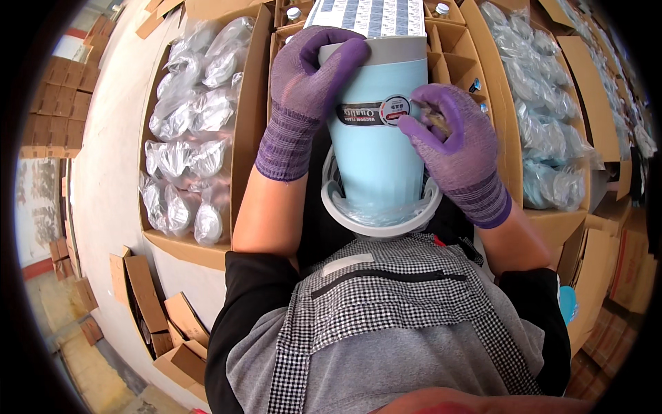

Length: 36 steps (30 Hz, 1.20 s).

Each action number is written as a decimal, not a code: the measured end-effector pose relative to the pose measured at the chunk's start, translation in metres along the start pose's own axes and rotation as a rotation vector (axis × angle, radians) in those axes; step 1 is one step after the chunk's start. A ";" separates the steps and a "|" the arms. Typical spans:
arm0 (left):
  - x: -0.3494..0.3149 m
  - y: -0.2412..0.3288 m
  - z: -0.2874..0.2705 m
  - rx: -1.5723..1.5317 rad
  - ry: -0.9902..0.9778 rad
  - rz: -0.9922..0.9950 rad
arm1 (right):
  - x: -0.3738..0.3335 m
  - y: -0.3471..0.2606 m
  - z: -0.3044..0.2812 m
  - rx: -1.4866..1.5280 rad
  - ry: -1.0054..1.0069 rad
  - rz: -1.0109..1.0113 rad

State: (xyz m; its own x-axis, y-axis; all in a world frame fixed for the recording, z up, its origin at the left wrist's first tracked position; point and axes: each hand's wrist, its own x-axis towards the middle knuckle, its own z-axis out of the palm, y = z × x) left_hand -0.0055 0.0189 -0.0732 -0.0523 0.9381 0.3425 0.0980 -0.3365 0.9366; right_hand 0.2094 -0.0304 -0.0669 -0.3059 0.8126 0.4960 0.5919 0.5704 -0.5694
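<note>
In the head view, the light blue flask (pixel 379 162) stands slightly tilted in front of the person's apron (pixel 376 290), its narrower lower end down within the rim of a white basket (pixel 383 232), where clear plastic (pixel 407 214) bunches around it. The left hand (pixel 303 72), in a purple glove, grips the grey band (pixel 396 50) at the flask's top, thumb on the near face. The right hand (pixel 465 134) is half curled at the flask's right side, its thumb by the round sticker (pixel 395 110) that overlaps a dark label (pixel 358 115); whether its fingers pinch anything small, I cannot tell. Since only the left hand clearly holds the flask, a loosened grip could let it swing or drop into the basket. A careless push from the right thumb might wrinkle or lift the sticker's edge, and the loose plastic could snag underneath. Behind the flask, a sheet of printed labels (pixel 376 15) lies on a divided carton (pixel 455 43); knocking the flask's top backward might shift that sheet.
</note>
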 end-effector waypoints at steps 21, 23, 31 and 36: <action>-0.002 -0.007 -0.005 -0.002 -0.015 0.029 | 0.026 0.005 -0.017 -0.025 -0.341 0.095; -0.002 -0.006 -0.006 0.025 -0.011 0.039 | 0.030 0.008 -0.016 -0.027 -0.376 0.063; -0.004 0.007 -0.004 0.018 -0.010 -0.026 | 0.012 -0.013 -0.030 0.403 -0.532 -0.598; -0.004 0.008 -0.003 0.037 0.021 -0.011 | 0.063 0.152 -0.057 0.833 -0.477 0.267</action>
State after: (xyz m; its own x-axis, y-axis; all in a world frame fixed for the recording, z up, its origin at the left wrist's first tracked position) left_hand -0.0072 0.0125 -0.0663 -0.0743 0.9396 0.3342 0.1339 -0.3227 0.9370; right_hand 0.3226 0.1011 -0.0853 -0.6146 0.7854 0.0734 0.0289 0.1153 -0.9929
